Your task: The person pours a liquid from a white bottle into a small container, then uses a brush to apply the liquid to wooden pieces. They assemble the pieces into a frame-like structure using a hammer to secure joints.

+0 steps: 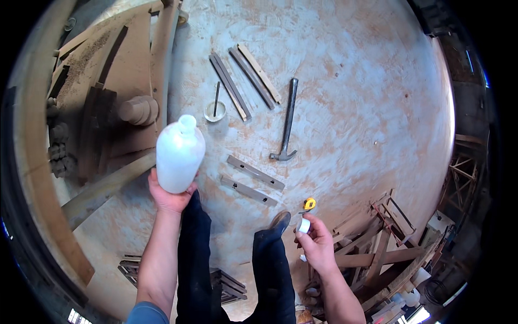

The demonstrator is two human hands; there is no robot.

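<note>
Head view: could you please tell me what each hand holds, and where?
Left hand cups the white plastic bottle under its base; right hand pinches a small white cap.

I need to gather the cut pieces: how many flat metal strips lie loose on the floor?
5. Three long flat metal strips lie side by side left of the steel claw hammer; two shorter ones lie nearer the feet. More may be hidden among the timber.

A white, translucent plastic bottle [179,154] stands nearly upright at the left of the scene, its base cupped from below and its open neck pointing toward the far side. Its small white cap [304,225] is off, pinched at the near right, well apart from the bottle.
</note>
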